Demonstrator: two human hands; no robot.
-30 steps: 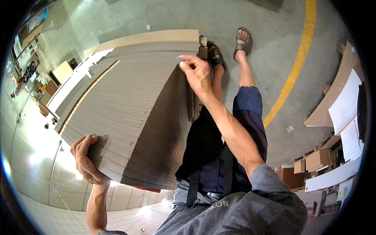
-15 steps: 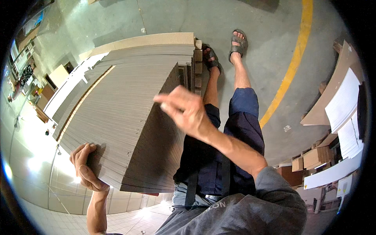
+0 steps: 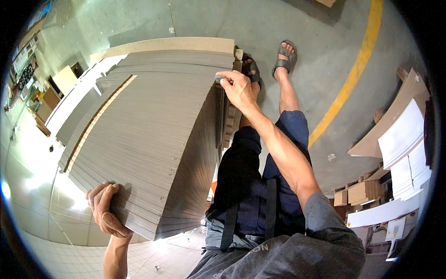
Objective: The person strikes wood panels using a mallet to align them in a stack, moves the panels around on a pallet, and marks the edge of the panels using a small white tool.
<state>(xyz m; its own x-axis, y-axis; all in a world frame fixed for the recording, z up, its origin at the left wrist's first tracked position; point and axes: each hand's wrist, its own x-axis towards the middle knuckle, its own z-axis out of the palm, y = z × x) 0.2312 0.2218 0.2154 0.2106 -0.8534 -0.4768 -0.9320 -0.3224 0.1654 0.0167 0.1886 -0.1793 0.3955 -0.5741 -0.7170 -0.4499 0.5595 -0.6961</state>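
Note:
A thick stack of grey boards [image 3: 148, 125] spreads out before me, with many thin edges showing as lines. A narrow slot with a pale inside runs across its left part. My left hand [image 3: 106, 209] is closed around the stack's near left edge, fingertips on the lined face and the thumb lower down. Out at the far right corner of the stack, my right hand [image 3: 238, 88] is closed in a pinch. A small dark bit shows at its fingertips; I cannot make out what it is. A pale tan board [image 3: 181, 45] stands along the far side of the stack.
My sandalled feet [image 3: 284, 60] are on the grey floor beyond the stack. A yellow line [image 3: 350, 88] curves along the floor to the right. White sheets [image 3: 404, 135] on brown board and cardboard cartons [image 3: 364, 193] stand further right. A wooden pallet edge [image 3: 230, 123] shows beside the stack.
My right hand has moved away from me and to the right, from above the stack's side to its far corner. My left hand keeps its hold on the edge.

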